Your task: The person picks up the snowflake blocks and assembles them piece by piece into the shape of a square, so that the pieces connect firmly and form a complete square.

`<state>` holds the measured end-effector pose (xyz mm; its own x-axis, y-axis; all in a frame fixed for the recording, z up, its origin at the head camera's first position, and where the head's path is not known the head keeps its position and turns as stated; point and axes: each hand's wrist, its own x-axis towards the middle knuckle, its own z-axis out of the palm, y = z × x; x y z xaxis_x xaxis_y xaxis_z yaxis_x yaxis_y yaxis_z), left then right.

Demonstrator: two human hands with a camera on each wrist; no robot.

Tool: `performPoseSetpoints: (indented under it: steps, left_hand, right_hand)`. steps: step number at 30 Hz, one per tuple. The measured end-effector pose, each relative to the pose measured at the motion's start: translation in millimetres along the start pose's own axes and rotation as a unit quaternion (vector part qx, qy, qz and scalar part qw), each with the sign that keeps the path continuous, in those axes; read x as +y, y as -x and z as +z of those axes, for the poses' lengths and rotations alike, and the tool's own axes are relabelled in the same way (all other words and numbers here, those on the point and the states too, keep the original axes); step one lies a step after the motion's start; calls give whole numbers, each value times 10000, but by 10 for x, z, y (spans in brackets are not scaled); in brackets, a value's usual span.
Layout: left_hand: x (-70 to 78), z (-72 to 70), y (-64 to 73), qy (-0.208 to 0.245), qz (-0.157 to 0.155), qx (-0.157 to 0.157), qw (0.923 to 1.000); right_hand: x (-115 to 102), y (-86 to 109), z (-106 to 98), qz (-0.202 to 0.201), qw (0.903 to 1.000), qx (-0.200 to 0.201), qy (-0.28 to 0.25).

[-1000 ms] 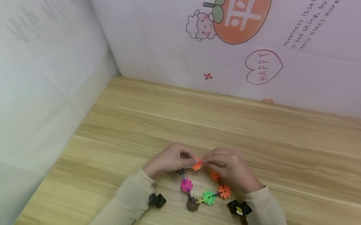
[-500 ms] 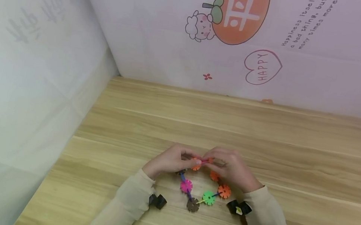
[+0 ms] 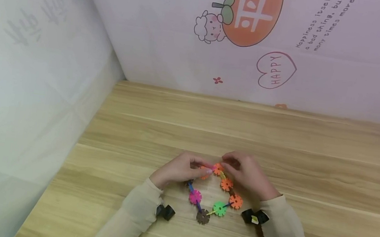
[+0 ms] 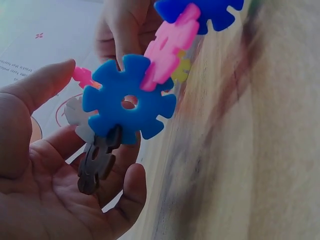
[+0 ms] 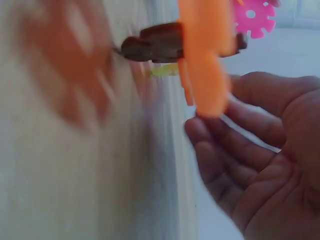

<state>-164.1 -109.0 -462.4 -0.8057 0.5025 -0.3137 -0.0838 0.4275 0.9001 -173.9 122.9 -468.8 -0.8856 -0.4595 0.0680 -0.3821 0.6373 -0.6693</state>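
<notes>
Notched plastic snowflake discs are slotted into a ring, lying close over the table. My left hand (image 3: 182, 167) pinches the ring at its far side, thumb and finger on a pink snowflake disc (image 4: 84, 76). An orange disc (image 3: 204, 172) lies by that thumb, partly covered. My right hand (image 3: 249, 174) has its fingers parted, tips right beside another orange disc (image 3: 218, 169). Nearer me the ring runs through a magenta disc (image 3: 195, 196), a brown disc (image 3: 203, 216) and a green disc (image 3: 219, 208). A blue disc (image 4: 129, 102) hangs before the left palm.
The wooden table (image 3: 161, 119) meets a white printed cloth (image 3: 171, 41) at the back and a plain white cloth (image 3: 45, 77) at the left. Black wrist cameras (image 3: 166, 212) sit under both sleeves.
My right hand pinched the ring's far side beside the left half a second ago. It has since let go and drawn slightly right, uncovering an orange disc and a yellow one. The left stays put.
</notes>
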Motion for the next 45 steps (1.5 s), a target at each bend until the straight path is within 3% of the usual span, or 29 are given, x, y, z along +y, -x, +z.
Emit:
performPoseSetpoints:
  steps: [3,9,22,26,29,33,45]
  left_hand:
    - [-1,0,0,-80,17,4,10000]
    - [-10,1,-19,-143,180,-10,9997]
    - [-8,9,-26,-319,74,42,9995]
    - [-7,8,-14,-269,12,50,9996]
    - [-12,7,-9,-183,21,46,9998]
    - [-18,10,-10,-86,-50,63,9999]
    - [-11,16,-14,-8,160,-98,9998]
  right_hand:
    - [-2,-11,18,334,9993,-131,43]
    - [-65,-31,55,610,9974,-375,-67]
    - [-16,-27,36,1154,9880,-541,-871]
    - [19,-3,-9,1528,9734,-705,-1552]
    - [11,19,-56,1850,9561,-823,-2117]
    - [-24,33,-104,2064,9429,-869,-2464]
    - [-93,53,-151,1886,9463,-837,-2490]
